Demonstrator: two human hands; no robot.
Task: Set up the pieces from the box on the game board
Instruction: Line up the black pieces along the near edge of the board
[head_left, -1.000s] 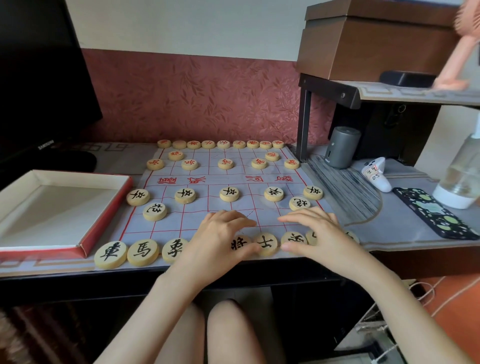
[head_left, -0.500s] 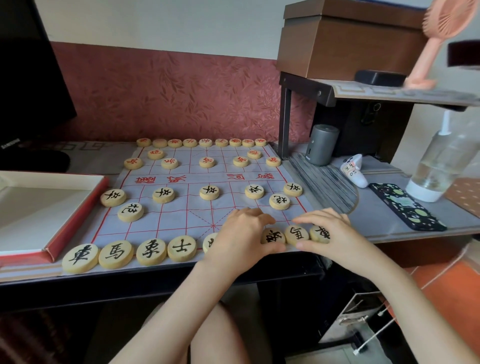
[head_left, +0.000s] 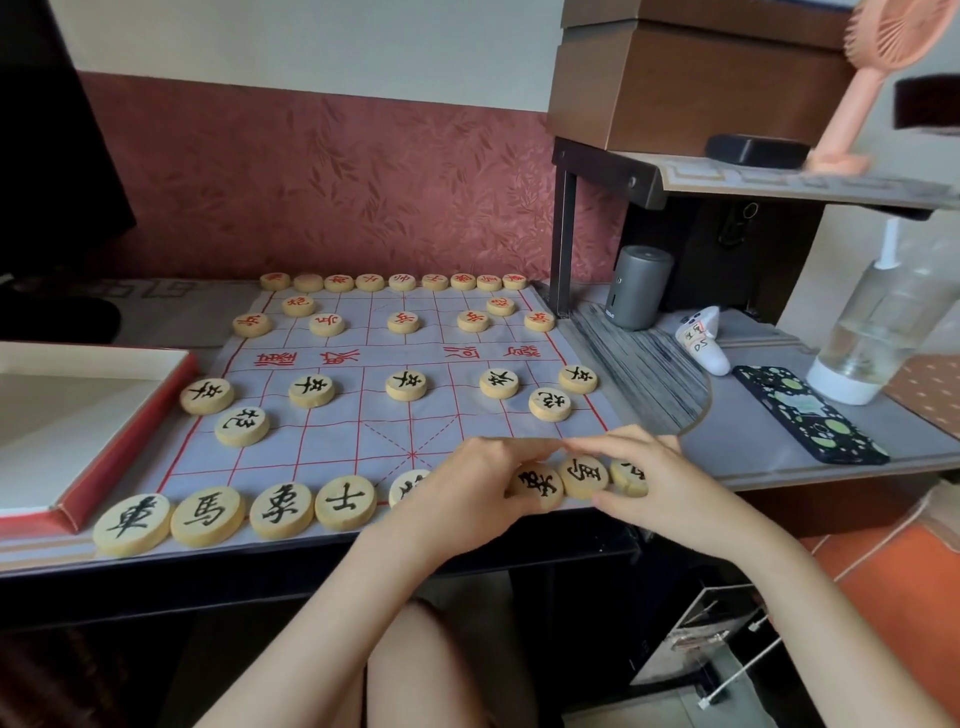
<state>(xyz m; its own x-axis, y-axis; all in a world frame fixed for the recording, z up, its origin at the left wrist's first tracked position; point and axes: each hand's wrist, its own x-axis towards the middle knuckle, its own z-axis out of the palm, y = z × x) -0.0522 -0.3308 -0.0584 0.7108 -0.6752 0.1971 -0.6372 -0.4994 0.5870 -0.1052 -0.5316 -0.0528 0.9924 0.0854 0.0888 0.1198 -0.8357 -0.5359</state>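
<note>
Both hands work at the right end of the game board's (head_left: 337, 447) near edge. The left hand (head_left: 467, 488) curls fingers and thumb round 1 of the black pieces (head_left: 537, 486) — the right hand (head_left: 660, 483) cups the next 2. Red pieces (head_left: 402, 322) fill the board's far side; the box (head_left: 124, 457) lies left of it.

Pale grey cloth game board (head_left: 332, 441) with red grid lines lay flat and unfolded. Round pale wooden discs with black characters (head_left: 345, 501) sat face-up on its near half, and matching discs with red characters (head_left: 402, 322) on the far half. Shallow red-sided cardboard box (head_left: 130, 431) stood open just left of the board.
</note>
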